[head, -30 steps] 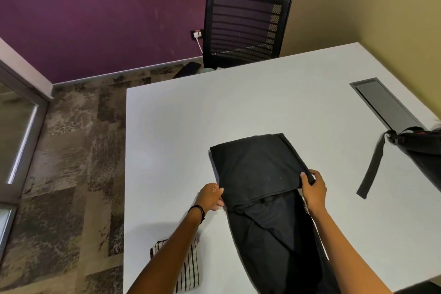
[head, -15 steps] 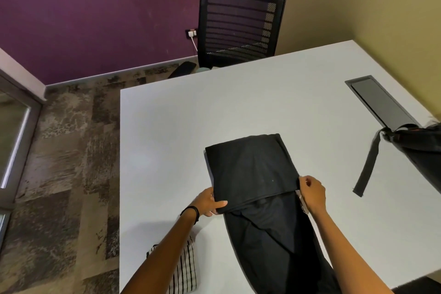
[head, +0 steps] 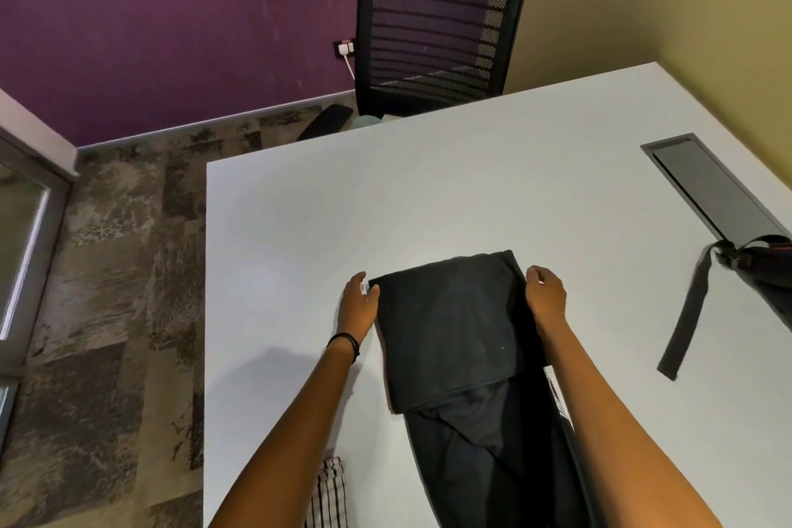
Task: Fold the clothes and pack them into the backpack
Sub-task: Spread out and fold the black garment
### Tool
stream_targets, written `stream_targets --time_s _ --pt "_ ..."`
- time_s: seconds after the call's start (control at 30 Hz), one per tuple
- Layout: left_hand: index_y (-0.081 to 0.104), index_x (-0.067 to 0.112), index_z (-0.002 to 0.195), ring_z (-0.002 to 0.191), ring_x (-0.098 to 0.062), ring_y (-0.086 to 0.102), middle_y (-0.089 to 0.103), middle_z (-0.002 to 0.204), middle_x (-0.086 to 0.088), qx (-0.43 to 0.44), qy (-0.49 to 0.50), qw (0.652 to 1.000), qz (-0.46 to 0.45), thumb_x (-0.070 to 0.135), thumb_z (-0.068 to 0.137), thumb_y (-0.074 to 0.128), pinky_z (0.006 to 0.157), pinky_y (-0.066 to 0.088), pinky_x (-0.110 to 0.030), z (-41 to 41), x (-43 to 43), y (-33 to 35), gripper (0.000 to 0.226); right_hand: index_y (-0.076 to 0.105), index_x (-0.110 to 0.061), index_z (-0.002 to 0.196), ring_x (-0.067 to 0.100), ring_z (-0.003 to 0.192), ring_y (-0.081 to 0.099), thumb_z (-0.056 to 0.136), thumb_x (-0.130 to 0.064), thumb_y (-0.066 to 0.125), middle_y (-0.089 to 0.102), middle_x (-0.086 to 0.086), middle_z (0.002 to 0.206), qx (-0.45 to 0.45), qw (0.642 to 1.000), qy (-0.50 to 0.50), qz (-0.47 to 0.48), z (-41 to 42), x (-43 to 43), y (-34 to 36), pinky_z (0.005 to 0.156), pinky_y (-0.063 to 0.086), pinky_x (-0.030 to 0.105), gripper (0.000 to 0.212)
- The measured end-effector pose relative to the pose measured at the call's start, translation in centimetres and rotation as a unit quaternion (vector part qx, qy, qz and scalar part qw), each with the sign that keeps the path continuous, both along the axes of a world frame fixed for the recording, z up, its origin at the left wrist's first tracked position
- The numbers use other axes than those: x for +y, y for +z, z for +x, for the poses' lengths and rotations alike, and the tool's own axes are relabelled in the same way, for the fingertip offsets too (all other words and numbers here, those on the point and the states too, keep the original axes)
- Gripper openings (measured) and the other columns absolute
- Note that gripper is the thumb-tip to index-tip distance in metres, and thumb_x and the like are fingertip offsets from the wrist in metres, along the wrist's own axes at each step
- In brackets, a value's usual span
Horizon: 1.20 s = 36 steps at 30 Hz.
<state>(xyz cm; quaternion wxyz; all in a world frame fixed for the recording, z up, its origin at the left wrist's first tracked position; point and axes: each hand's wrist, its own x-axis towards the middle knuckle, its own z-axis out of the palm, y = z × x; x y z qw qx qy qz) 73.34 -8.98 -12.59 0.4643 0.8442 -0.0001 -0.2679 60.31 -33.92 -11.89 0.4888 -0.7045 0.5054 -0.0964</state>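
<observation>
Table (head: 428, 193): white top that carries everything below. Patterned carpet lies to its left.
Chair (head: 437, 30): black mesh back, at the table's far edge, against the purple wall.
Black garment (head: 450, 330): lies on the near middle of the table. The long axis runs from the person outward, leaning slightly left. The folded end points away, toward the chair. A doubled layer lies flat on top, and a single layer trails back under it toward the person and out of frame.
Backpack (head: 767, 257): black, at the right edge of the table, mostly out of frame and well apart from the garment.
Hatch (head: 715, 193): grey panel set into the table top, just beyond the backpack.
Strap (head: 685, 322): flat on the table, running from the backpack toward the near side. It lies between backpack and garment and touches no cloth.
Left hand (head: 358, 304): at the far left corner of the fold. The fingers are nearly straight, the thumb tip rests against the edge, and nothing is grasped.
Right hand (head: 546, 298): at the far right corner, fingers bent inward. Whether they pinch the cloth cannot be told.
Striped cloth (head: 330, 493): at the near left edge of the table, partly hidden by the left forearm.
Wristband (head: 345, 343): dark, on the left wrist.
</observation>
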Motion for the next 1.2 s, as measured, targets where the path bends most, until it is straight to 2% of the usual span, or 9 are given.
stream_targets --time_s 0.17,0.3,0.4,0.5,0.57,0.7,0.93,1.07,1.2 --pt "0.051 0.005 0.130 0.126 -0.025 0.046 0.051 0.136 -0.010 -0.009 -0.078 0.997 -0.020 -0.014 0.090 0.039 0.107 0.035 -0.029 1.8 0.1 -1.4 0.046 0.051 -0.008 0.128 0.029 0.118 0.051 0.094 -0.009 0.048 0.054 0.012 0.130 -0.011 0.998 0.017 0.055 2.1 -1.7 -0.8 0.092 0.039 0.029 0.034" --pt "0.065 0.009 0.110 0.100 -0.010 0.060 0.065 0.113 -0.005 -0.038 -0.077 0.995 -0.049 -0.010 0.089 0.047 0.098 0.046 -0.023 2.8 0.5 -2.4 0.034 0.056 -0.012 0.125 0.021 0.107 0.055 0.091 0.000 0.046 0.058 0.011 0.125 -0.029 0.995 0.061 0.079 3.5 -2.7 -1.4 0.090 0.041 0.028 0.037" --pt "0.070 0.011 0.100 0.089 0.000 0.060 0.068 0.101 -0.002 -0.057 -0.063 0.995 -0.051 -0.006 0.089 0.048 0.077 0.046 -0.003 3.2 0.9 -2.4 0.030 0.058 -0.012 0.124 0.017 0.112 0.055 0.091 0.006 0.039 0.060 0.006 0.124 -0.041 0.991 0.095 0.089 3.9 -3.3 -1.7 0.097 0.041 0.026 0.043" --pt "0.071 0.012 0.096 0.085 -0.005 0.062 0.068 0.093 0.001 -0.073 -0.071 0.993 -0.052 -0.003 0.090 0.050 0.072 0.046 -0.003 3.4 1.0 -2.0 0.027 0.062 -0.008 0.117 0.013 0.109 0.055 0.093 0.005 0.040 0.062 0.002 0.118 -0.057 0.981 0.155 0.099 3.8 -3.5 -1.2 0.087 0.043 0.012 0.036" --pt "0.070 0.012 0.091 0.081 -0.005 0.061 0.068 0.088 0.001 -0.083 -0.075 0.993 -0.042 -0.002 0.089 0.050 0.071 0.048 -0.006 3.5 0.9 -1.9 0.026 0.067 -0.009 0.107 0.015 0.105 0.057 0.092 0.004 0.043 0.064 0.004 0.112 -0.056 0.976 0.189 0.088 3.9 -3.7 -1.3 0.083 0.043 0.015 0.030" --pt "0.066 0.015 0.081 0.075 -0.005 0.059 0.065 0.080 0.002 -0.118 -0.066 0.991 -0.009 -0.005 0.087 0.048 0.067 0.045 -0.007 3.6 1.2 -1.8 0.027 0.069 -0.005 0.097 0.022 0.093 0.060 0.089 -0.004 0.054 0.068 0.011 0.101 -0.025 0.991 0.132 0.008 4.1 -4.0 -1.6 0.085 0.045 0.029 0.017" --pt "0.069 0.010 0.082 0.075 -0.016 0.060 0.065 0.080 -0.002 -0.129 -0.005 0.992 0.005 -0.006 0.087 0.048 0.060 0.042 0.000 3.7 1.5 -1.7 0.026 0.066 0.002 0.104 0.030 0.099 0.061 0.089 -0.004 0.055 0.067 0.018 0.106 -0.012 0.997 0.044 -0.066 3.3 -4.5 -1.8 0.082 0.042 0.026 0.019" --pt "0.066 0.008 0.099 0.102 -0.025 0.059 0.064 0.104 -0.009 -0.125 -0.005 0.992 0.016 -0.009 0.090 0.042 0.084 0.044 -0.014 3.4 1.0 -2.0 0.031 0.059 -0.003 0.114 0.030 0.110 0.055 0.092 -0.001 0.042 0.059 0.016 0.117 -0.006 0.991 0.048 -0.124 3.6 -3.4 -1.5 0.087 0.039 0.027 0.028" --pt "0.059 0.006 0.122 0.126 -0.030 0.045 0.055 0.131 -0.014 -0.311 -0.086 0.945 0.055 -0.013 0.084 0.041 0.111 0.032 -0.037 0.8 -1.1 -1.2 0.046 0.051 -0.009 0.127 0.022 0.124 0.042 0.096 -0.012 0.038 0.049 0.009 0.132 -0.041 0.969 0.139 -0.201 3.8 0.2 -0.7 0.101 0.030 0.024 0.034"
